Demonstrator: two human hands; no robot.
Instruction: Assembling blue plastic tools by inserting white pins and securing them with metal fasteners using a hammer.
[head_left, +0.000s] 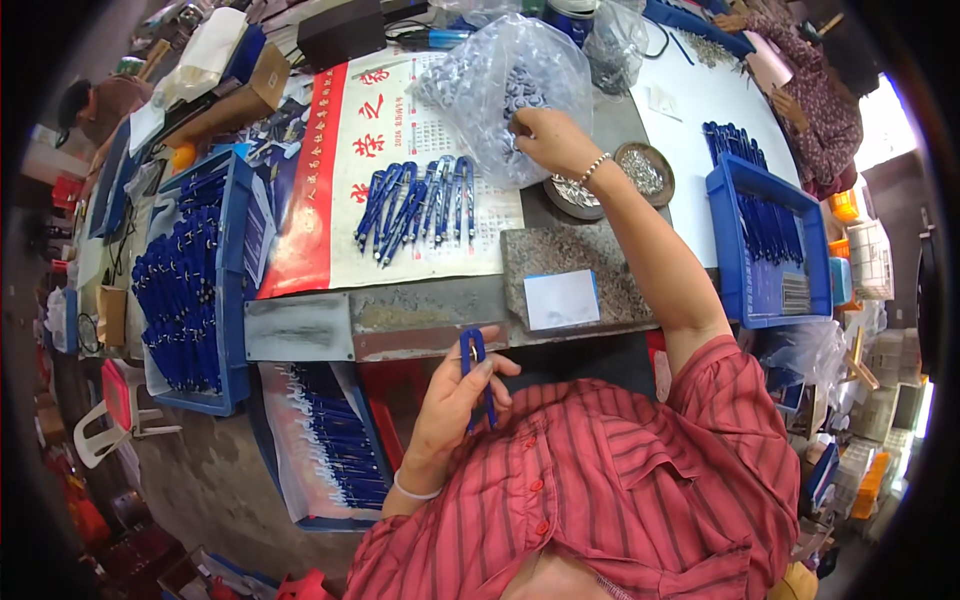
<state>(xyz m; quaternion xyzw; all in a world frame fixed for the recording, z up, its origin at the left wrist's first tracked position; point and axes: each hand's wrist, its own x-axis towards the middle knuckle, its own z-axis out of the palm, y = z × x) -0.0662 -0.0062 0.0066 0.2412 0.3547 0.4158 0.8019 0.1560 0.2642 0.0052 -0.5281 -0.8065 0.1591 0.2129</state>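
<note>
My left hand (455, 395) is closed around a slim blue handle (472, 352) with a long slot and a metal bit in it, held upright in front of my shirt. My right hand (553, 140) is stretched far forward into the mouth of a clear plastic bag (560, 65) full of small blue-and-white parts. Its fingers are bent together among them; what they pinch, if anything, is hidden. Below that wrist sit two round dishes of small silver pieces, the right dish (645, 172) and the left dish (577, 197). Similar blue handles (415, 208) lie in a bunch on a printed poster (345, 240).
A white card (562, 300) lies on a stone slab (525, 245) at the table's front. Blue trays, the left tray (235, 300), the right tray (735, 285) and the lower tray (375, 430), hold many blue pieces. Other people sit at far left and far right.
</note>
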